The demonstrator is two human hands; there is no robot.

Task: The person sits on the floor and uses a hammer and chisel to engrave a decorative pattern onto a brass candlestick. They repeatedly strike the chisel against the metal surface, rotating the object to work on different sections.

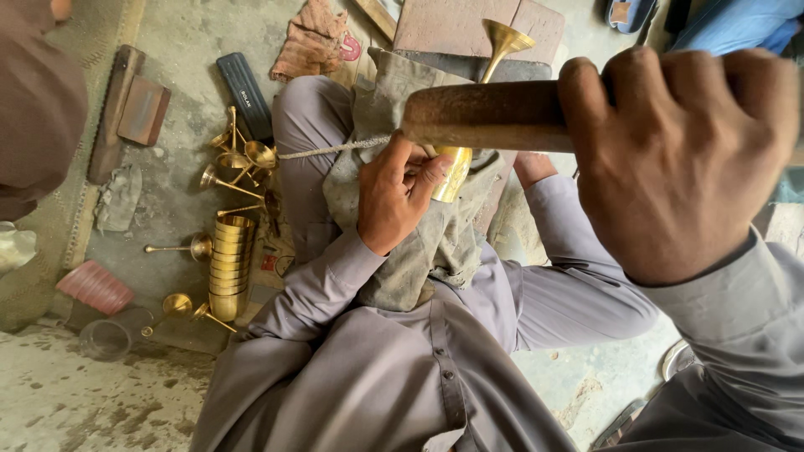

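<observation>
Head view: left hand (394,197) clasping upright brass goblet (477,109); right hand (678,159) fisted around horizontal handle (486,115).

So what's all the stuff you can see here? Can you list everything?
brass goblet: one, shiny gold, held over the lap, flared foot pointing up
wooden tool: one, brown, thick and round, above the goblet
stacked brass cups: one pile, gold, on the floor at left
loose brass stems: several, gold, scattered above the pile
lap cloth: one, grey-green, over the knees
rag: one, pinkish, on the floor at top
dark case: one, black, beside the knee
glass jar: one, clear, lying bottom left
left hand: grips the goblet
right hand: fist round the wooden tool
</observation>
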